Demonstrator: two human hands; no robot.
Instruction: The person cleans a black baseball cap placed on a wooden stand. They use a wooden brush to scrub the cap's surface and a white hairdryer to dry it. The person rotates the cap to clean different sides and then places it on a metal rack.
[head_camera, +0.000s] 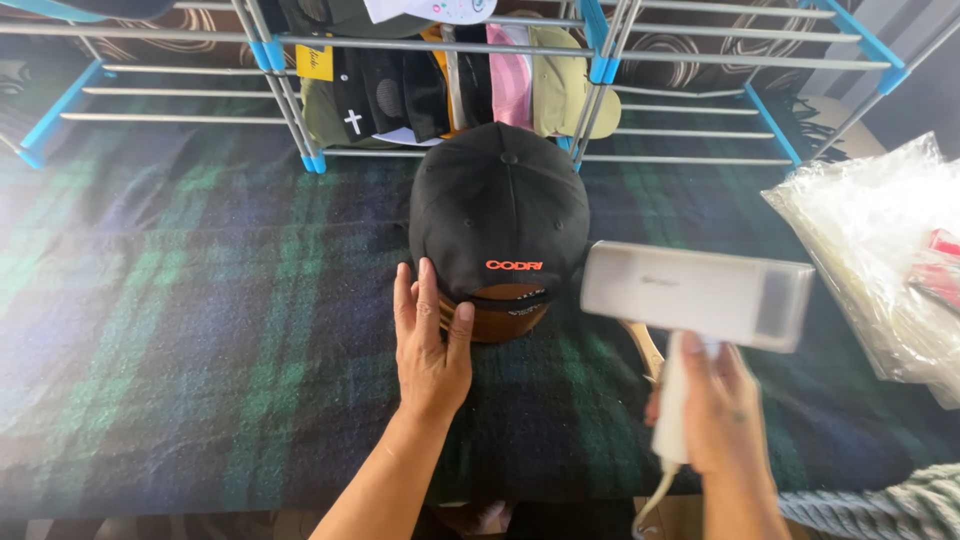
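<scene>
The black baseball cap (498, 215) lies at the centre of the plaid blanket (200, 300), its brown brim toward the person. The left hand (430, 340), at 7 o'clock of it, lies open and flat, fingertips touching the brim edge. The right hand (722, 415), at 4 o'clock, grasps the white handheld steamer (697, 295). Steaming seems in hand; the nozzle must turn to the crown. Folded caps (450, 85) wait at 12 o'clock on the rack (600, 60).

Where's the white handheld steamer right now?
In the head view, the white handheld steamer is right of centre, held by the right hand, just right of the black baseball cap on the plaid blanket.
</scene>
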